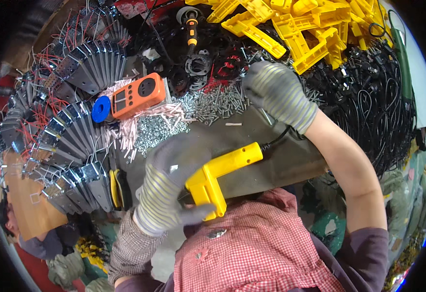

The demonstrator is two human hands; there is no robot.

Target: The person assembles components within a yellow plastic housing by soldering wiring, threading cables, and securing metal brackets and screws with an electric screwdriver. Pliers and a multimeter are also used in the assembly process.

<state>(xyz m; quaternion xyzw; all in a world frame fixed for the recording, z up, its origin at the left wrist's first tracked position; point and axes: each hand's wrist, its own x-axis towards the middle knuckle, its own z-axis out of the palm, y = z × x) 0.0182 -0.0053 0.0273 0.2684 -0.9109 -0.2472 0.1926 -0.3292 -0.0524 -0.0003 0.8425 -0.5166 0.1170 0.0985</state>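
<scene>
A yellow angled plastic housing (232,163) lies across my lap side of the bench, with a black cord (278,137) coming out of its right end. My left hand (169,180), in a grey striped glove and smeared by motion, grips the housing's lower left part, its thumb near the bottom end. Farther right, my right hand (276,92), gloved alike, is curled over the edge of a heap of loose screws (222,103). Its fingertips are hidden, so what they hold cannot be made out. A thin metal piece (266,117) shows just below that hand.
Yellow housings (315,29) are piled at the back right, above bundled black cords (368,107). An orange meter (140,96), a blue spool (101,109), nuts (159,129) and metal plates with wires (72,131) fill the left. Yellow-handled pliers (117,187) lie nearer.
</scene>
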